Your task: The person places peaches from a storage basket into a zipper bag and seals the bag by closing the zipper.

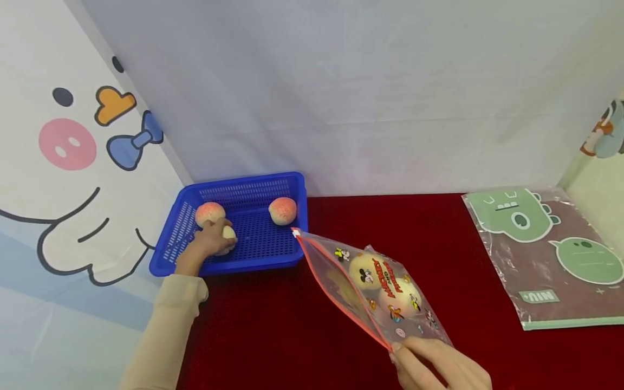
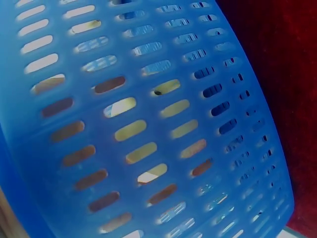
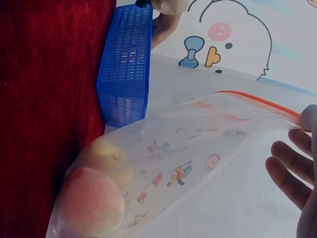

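Inside the blue basket (image 1: 229, 265), my left hand (image 1: 209, 238) grips a pale peach (image 1: 229, 233), its fingers curled over the top. Touching that hand's far side is another peach (image 1: 209, 211) with a pink top, and a third peach (image 1: 283, 211) lies at the basket's right end. My right hand (image 1: 439, 363) pinches the red zip edge of a clear printed zip bag (image 1: 331, 244) at its near corner. Through the film show a pink peach (image 3: 91, 201) and a yellowish one (image 3: 106, 158). The left wrist view is filled by the basket's slotted wall (image 2: 148, 119), hiding most of the left hand.
A second, larger zip bag (image 1: 497, 271) with green cartoon prints lies flat at the right on the dark red cloth (image 1: 273, 325). A white curtain (image 1: 365, 108) stands behind, and a printed cartoon panel (image 1: 73, 216) rises left of the basket.
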{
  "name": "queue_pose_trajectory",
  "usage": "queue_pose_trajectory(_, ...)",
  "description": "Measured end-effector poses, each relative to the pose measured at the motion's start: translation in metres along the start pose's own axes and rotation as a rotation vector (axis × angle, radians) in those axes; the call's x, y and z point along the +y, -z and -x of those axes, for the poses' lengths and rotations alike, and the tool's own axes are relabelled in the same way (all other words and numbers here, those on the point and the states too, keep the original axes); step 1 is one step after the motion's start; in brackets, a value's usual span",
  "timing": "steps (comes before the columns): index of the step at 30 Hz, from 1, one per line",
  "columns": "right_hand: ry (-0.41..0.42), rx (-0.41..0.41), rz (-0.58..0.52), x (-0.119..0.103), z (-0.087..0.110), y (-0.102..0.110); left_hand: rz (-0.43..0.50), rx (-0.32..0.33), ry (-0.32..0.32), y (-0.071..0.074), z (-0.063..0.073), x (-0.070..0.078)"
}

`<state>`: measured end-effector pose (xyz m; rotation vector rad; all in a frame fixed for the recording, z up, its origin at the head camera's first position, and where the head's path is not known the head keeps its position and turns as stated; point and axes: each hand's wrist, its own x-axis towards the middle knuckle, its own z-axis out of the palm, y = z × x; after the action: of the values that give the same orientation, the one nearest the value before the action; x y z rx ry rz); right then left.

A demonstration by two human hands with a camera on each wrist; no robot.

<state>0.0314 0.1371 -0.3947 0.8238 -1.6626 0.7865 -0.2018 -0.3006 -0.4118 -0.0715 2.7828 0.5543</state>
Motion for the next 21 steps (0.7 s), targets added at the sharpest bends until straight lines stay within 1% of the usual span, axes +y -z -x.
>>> queue_pose_trajectory(3, 0.001, 0.004, -0.006, 0.0002, -0.0001, -0.0004, 0.025, -0.034, -0.052, -0.0010, 0.0010, -0.0009)
queue_pose_trajectory(6, -0.004, -0.004, -0.008, -0.0002, -0.0004, -0.0004, 0.037, -0.040, -0.096, -0.0032, 0.0002, -0.0019)
queue_pose_trajectory(10, -0.012, -0.015, -0.009, -0.0005, -0.0005, -0.0001, 0.021, -0.005, -0.137, -0.0051, -0.0017, -0.0022)
queue_pose_trajectory(14, -0.006, -0.007, -0.007, 0.0000, -0.0004, -0.0004, 0.001, 0.031, -0.182, -0.0061, -0.0045, -0.0036)
queue_pose_trajectory(17, 0.000, 0.005, -0.006, 0.0005, -0.0010, -0.0007, 0.005, 0.050, -0.187, -0.0060, -0.0059, -0.0028)
queue_pose_trajectory(21, -0.003, 0.006, -0.009, 0.0003, -0.0021, -0.0004, 0.010, 0.084, -0.189, -0.0024, -0.0007, 0.0060)
